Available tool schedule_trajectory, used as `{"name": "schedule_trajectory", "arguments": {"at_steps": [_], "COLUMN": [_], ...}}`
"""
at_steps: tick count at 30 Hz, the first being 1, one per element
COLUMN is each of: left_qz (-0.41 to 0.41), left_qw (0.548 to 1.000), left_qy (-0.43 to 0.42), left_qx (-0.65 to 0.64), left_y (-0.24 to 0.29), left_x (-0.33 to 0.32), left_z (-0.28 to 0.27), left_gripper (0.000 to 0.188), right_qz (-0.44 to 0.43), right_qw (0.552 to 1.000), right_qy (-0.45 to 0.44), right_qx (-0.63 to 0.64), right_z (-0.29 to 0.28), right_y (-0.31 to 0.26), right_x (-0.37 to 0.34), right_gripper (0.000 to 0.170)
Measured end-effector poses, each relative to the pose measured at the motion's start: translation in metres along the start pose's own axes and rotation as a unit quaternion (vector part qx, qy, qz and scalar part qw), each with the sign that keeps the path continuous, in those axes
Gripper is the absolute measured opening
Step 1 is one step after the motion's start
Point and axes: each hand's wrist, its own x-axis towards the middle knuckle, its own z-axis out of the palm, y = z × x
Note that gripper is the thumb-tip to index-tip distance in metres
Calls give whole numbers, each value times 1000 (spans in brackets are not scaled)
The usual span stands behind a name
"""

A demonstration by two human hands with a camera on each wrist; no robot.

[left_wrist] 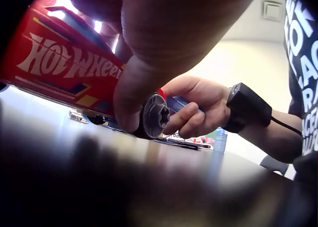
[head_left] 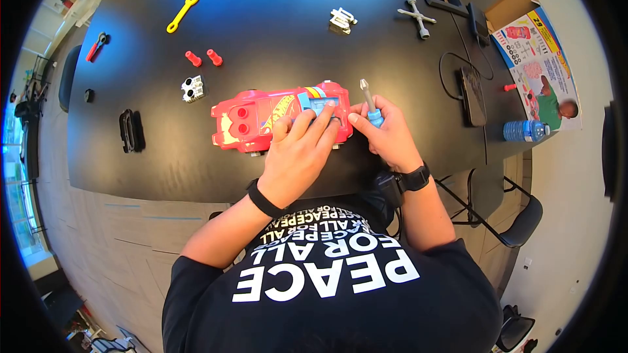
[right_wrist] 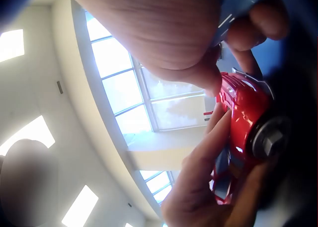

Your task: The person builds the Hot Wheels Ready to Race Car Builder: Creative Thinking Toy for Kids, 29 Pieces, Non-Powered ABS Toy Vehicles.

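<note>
A red toy car (head_left: 258, 108) with a blue part near its right end lies lengthwise on the black table. The left hand (head_left: 299, 157) grips it at the right half, fingers over the blue part; in the left wrist view its thumb lies on the side beside a wheel (left_wrist: 155, 117). At the car's right end, the right hand (head_left: 391, 136) holds a blue-handled screwdriver (head_left: 375, 115), its metal tip pointing up and away from the car. The right thumb is against or very near the car's end; the right wrist view shows both hands (right_wrist: 196, 192) around the red body.
Left of the car are a silver block (head_left: 193, 89), red pegs (head_left: 214, 57) and a black part (head_left: 131, 131). Farther back lie a yellow wrench (head_left: 183, 13), a white part (head_left: 342, 20) and a grey cross wrench (head_left: 416, 17). At right are a phone (head_left: 472, 96), bottle (head_left: 523, 131) and box (head_left: 533, 46).
</note>
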Motion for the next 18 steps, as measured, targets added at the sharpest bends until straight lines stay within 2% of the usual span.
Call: {"name": "schedule_trajectory", "arguments": {"at_steps": [2,3,4,5,6,7,8,10,11,12,14,16,18], "left_qz": [4,10,10,-16,-41,-57,-55,-105,-112,-115,-115,-128,-130], "left_qw": [1000,999,999,998,995,994,994,992,992,991,987,984,980], "left_qy": [-8,-17,-15,-15,-15,-8,-8,-21,-29,-27,-33,-35,-35], "left_qx": [-20,-39,-40,-65,-90,-88,-90,-59,-57,-56,-107,-116,-145], "left_y": [-4,-7,-8,-10,-13,-18,-23,-31,-37,-40,-46,-48,-51], "left_x": [0,0,0,1,1,-2,-2,-4,-7,-10,-14,-17,-20], "left_z": [0,-1,-6,-16,-23,-27,-31,-41,-40,-39,-38,-37,-38], "left_gripper": [44,48,48,53,58,62,62,64,65,65,65,66,67], "right_qz": [24,24,1,-23,-23,-168,-308,-325,-343,-346,-328,-315,-330], "right_qw": [991,990,974,949,948,918,866,850,834,833,820,819,792], "right_qy": [6,6,26,47,49,67,82,81,77,74,32,22,25], "right_qx": [-135,-137,-225,-311,-312,-353,-385,-406,-426,-426,-467,-479,-514], "right_z": [-7,-10,-13,-18,-24,-30,-33,-32,-30,-29,-26,-22,-22], "right_y": [0,-3,-6,-9,-8,-3,-1,-6,-9,-9,-6,-2,4], "right_x": [11,18,28,38,52,68,82,106,118,130,153,169,182], "right_gripper": [24,24,26,27,27,23,23,29,40,40,57,59,58]}}
